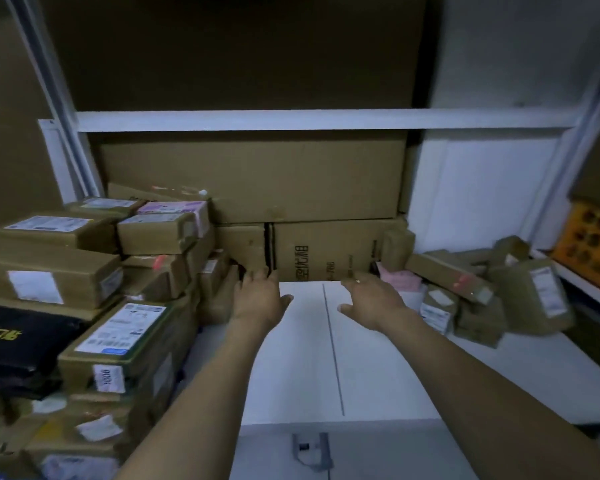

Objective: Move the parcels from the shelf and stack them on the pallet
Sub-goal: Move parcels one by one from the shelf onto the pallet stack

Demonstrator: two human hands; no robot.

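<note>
The left hand point(261, 296) reaches out flat with loose fingers, its tips at the foot of the back cartons point(326, 251), perhaps touching them. The right hand point(373, 301) hovers spread beside it, holding nothing. Beneath lies the dim white shelf point(309, 368), with parcels point(94, 271) stacked left, more heaped right, and a white beam point(291, 119) overhead.

I see both arms stretched over the white shelf point(305, 358). The left hand point(262, 296) reaches the printed carton point(326, 251)'s lower left corner at 12 o'clock, and the right hand point(371, 301) is splayed beside it. There are stacked parcels point(84, 271) at 9 o'clock and tumbled parcels point(482, 292) at 3 o'clock.
</note>
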